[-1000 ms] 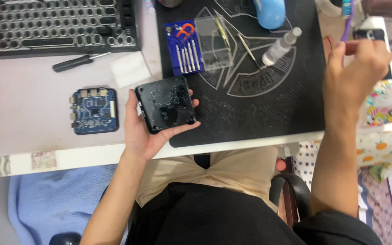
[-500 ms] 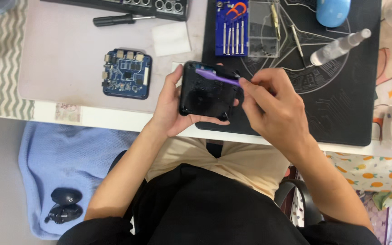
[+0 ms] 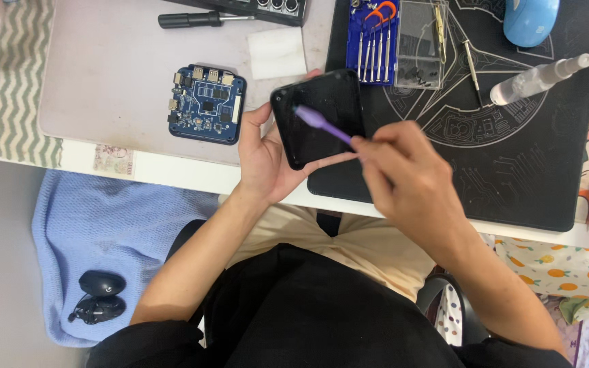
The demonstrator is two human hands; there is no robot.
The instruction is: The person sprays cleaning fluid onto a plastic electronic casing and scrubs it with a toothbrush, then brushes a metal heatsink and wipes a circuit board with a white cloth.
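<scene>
Our left hand clasps the glossy black square plastic casing; our right hand pinches a purple brush, now farther left across it than before.

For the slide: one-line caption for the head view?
Left hand holds black square casing while right hand applies purple brush to it.

The left hand is cupped palm up, fingers curled around what it grips, its forearm running down and left toward the body. The right hand sits just to its right, knuckles up, fingertips pinched closed, the forearm slanting down to the right.
</scene>
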